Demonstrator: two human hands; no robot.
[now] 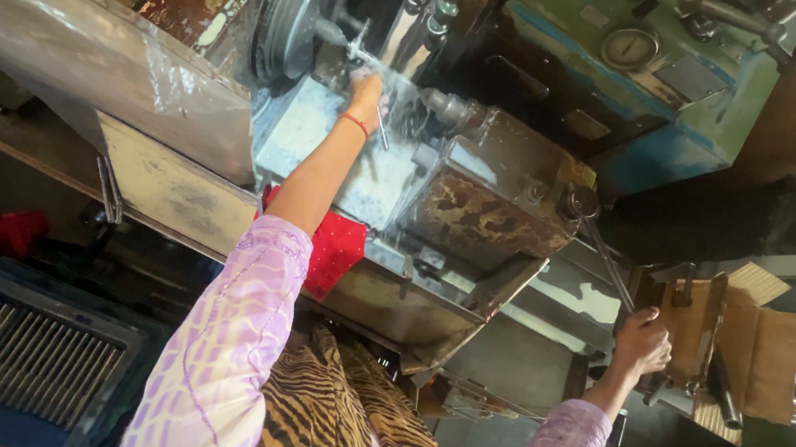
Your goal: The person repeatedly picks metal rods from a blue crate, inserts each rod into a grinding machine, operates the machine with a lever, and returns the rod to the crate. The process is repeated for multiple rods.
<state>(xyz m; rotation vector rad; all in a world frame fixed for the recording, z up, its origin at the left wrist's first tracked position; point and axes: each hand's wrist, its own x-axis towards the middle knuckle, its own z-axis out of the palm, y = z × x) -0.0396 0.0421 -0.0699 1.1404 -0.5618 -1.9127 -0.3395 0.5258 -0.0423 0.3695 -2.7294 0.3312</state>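
Observation:
My left hand point(367, 90) reaches up to the dark round chuck point(294, 12) of a lathe-like machine. Its fingers are closed on a thin metal rod point(380, 132) that sticks out below the hand, close to a small shiny piece point(358, 49) at the chuck. A red band circles that wrist. My right hand point(642, 343) is closed around the end of a long metal lever point(606, 259), which runs up to a knob on the rusty carriage block point(491, 199). Both sleeves are pale purple.
A wet metal tray point(347, 148) lies under the chuck, with a red cloth point(337, 247) on its edge. A blue crate holding several metal rods point(23, 361) sits at the lower left. Cardboard pieces point(759, 345) stand to the right, and a green housing with a round gauge point(630, 47) is above.

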